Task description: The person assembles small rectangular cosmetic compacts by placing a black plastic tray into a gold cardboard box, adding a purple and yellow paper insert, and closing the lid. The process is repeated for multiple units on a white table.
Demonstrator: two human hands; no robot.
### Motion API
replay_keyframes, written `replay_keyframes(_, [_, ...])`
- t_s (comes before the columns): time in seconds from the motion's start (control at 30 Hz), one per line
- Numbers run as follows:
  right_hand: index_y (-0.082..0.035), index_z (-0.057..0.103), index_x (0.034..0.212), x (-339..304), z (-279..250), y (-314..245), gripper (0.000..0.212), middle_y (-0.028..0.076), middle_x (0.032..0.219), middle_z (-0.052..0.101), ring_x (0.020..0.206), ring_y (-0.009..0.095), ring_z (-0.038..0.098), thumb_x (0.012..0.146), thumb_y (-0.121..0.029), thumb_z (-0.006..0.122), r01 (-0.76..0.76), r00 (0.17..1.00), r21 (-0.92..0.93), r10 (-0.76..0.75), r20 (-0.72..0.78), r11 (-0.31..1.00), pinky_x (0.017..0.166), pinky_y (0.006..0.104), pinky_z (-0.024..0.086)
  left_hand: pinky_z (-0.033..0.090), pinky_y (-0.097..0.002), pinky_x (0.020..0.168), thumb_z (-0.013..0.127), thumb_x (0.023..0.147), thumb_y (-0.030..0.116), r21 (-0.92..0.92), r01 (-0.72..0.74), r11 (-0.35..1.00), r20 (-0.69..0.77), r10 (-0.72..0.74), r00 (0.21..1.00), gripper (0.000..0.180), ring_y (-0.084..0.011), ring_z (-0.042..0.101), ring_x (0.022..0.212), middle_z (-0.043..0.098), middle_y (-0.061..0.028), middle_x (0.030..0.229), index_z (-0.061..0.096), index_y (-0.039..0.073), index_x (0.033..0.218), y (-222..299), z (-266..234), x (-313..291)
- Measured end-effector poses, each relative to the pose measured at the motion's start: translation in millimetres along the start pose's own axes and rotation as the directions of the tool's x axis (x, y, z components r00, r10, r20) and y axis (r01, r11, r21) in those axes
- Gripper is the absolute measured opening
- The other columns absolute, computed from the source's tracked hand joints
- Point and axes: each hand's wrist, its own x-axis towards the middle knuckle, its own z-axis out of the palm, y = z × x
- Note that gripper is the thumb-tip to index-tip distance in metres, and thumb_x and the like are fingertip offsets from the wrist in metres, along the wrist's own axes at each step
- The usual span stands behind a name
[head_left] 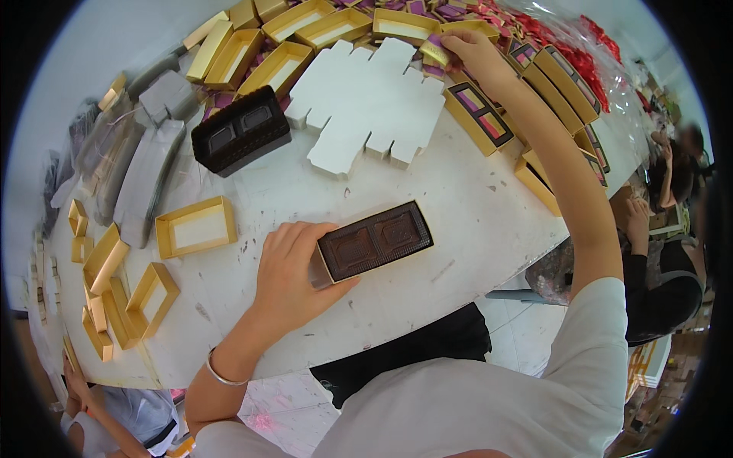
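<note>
The left hand [294, 266] clasps the left short end of a boxed brown tray [376, 240] on the table [466, 237], thumb and fingers parted around that end. From those fingers the tray points rightward, its long axis slanting slightly away from the body. The right hand [471, 58], farther off, pinches a small gold packet [434, 53]; the tray lies bodyward and leftward of those fingertips.

The tray [376, 240] is dark brown, the packet [435, 51] gold and purple
</note>
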Motion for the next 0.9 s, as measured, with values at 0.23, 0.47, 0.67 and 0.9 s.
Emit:
replay_keyframes(0.23, [-0.004,0.057,0.111,-121,59,-49,0.02,-0.003,0.082,0.057,0.067,0.002,0.052,0.093,-0.014,0.057,-0.098,0.78,0.347,-0.144,0.609,0.933,0.056,0.0176,0.043,0.039,-0.0382,0.083,0.082,0.061,0.025,0.015,0.012,1.0,0.007,-0.012,1.0,0.062,-0.0287,0.051,0.093,0.055,-0.009,0.098,0.054,0.006,0.112,-2,-1,-2])
replay_keyframes(0.47, [0.0,0.057,0.118,-155,78,-58,0.035,0.008,0.104,0.061,0.085,0.014,0.062,0.084,0.008,0.053,-0.307,0.774,0.512,-0.103,0.625,0.802,0.077,0.0276,0.053,0.039,-0.0379,0.08,0.083,0.06,0.03,0.078,0.003,0.997,-0.039,0.0,0.999,0.064,-0.0281,0.051,0.09,0.056,-0.0077,0.097,0.054,0.008,0.112,-2,0,-3])
replay_keyframes(0.67, [0.002,0.061,0.111,-180,86,-38,0.036,0.012,0.097,0.058,0.082,0.021,0.059,0.076,0.006,0.065,0.632,0.67,0.118,-0.617,0.413,0.766,0.07,0.0338,0.051,0.038,-0.0376,0.08,0.083,0.06,0.033,0.135,0.027,0.99,-0.05,-0.02,0.999,0.065,-0.026,0.052,0.092,0.055,-0.0068,0.096,0.053,0.007,0.111,2,2,-5])
replay_keyframes(0.9, [-0.001,0.061,0.075,-178,109,-34,0.018,0.006,0.086,0.052,0.073,0.02,0.051,0.06,-0.01,0.065,0.967,0.252,-0.125,-0.891,0.378,0.22,0.06,0.0299,0.04,0.038,-0.0377,0.079,0.083,0.059,0.033,0.109,0.026,0.994,-0.071,-0.018,0.997,0.062,-0.0267,0.052,0.092,0.055,-0.0068,0.098,0.053,0.008,0.107,2,8,-4])
